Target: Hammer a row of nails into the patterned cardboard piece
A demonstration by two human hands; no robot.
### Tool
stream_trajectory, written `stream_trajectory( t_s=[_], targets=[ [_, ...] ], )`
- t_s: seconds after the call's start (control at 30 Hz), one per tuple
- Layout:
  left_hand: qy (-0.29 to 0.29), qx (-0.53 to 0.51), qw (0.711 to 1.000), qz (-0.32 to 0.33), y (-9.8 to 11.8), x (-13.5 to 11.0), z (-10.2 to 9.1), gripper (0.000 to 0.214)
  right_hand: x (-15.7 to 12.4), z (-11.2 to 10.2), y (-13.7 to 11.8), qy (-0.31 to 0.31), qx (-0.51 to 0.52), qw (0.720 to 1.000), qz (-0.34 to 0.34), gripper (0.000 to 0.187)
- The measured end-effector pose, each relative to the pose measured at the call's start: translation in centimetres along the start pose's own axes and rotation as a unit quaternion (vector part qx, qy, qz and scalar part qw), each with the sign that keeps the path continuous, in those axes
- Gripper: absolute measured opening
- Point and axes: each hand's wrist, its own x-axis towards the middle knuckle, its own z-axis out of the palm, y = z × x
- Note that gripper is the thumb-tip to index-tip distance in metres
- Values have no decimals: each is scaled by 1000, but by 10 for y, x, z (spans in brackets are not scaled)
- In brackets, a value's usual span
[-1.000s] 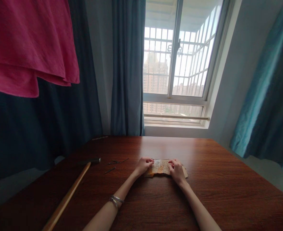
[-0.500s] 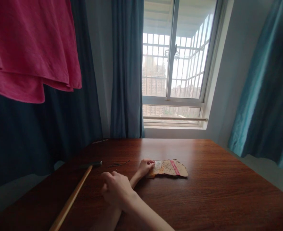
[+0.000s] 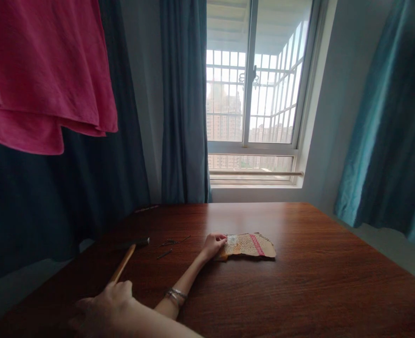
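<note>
My left hand (image 3: 215, 245), a bracelet on its wrist, pinches a thin upright nail (image 3: 227, 237) at the left end of a stack of cardboard pieces (image 3: 251, 245). The stack has a speckled face and a red band. My right arm crosses over the left one. At the lower left my right hand (image 3: 110, 303) lies over the wooden handle of a hammer (image 3: 124, 263); its fingers are dark and blurred, so their grip cannot be made out. The hammer's head rests on the table. Several thin dark nails (image 3: 170, 242) lie between the hammer and my left hand.
A brown wooden table (image 3: 299, 281) reaches to the window wall. A pink cloth (image 3: 45, 75) hangs at upper left before dark blue curtains (image 3: 184, 103). A barred window (image 3: 249, 94) is behind the table, with another curtain (image 3: 379, 117) at right.
My right hand has moved left and down, away from above my left forearm and onto the hammer handle. The bracelet and another nail are now uncovered. My left hand stays at the cardboard.
</note>
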Motion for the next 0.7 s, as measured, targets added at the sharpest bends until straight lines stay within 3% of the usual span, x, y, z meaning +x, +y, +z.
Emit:
stream_trajectory(
  t_s=[0.1,0.37,0.47,0.63,0.7],
  targets=[
    [3,1,1000,4,-2,0,1,26,0,-7,2,-66,-22,997,22,44],
    [2,0,1000,9,-1,0,1,26,7,1,16,-36,53,986,155,42],
    [-1,0,1000,7,0,-1,0,26,5,3,21,-13,84,982,170,57],
    [-4,0,1000,8,1,-1,0,25,2,0,35,-18,179,953,245,105],
    [-5,4,1000,7,1,-1,1,25,-2,-4,44,4,219,949,229,106]
  ],
)
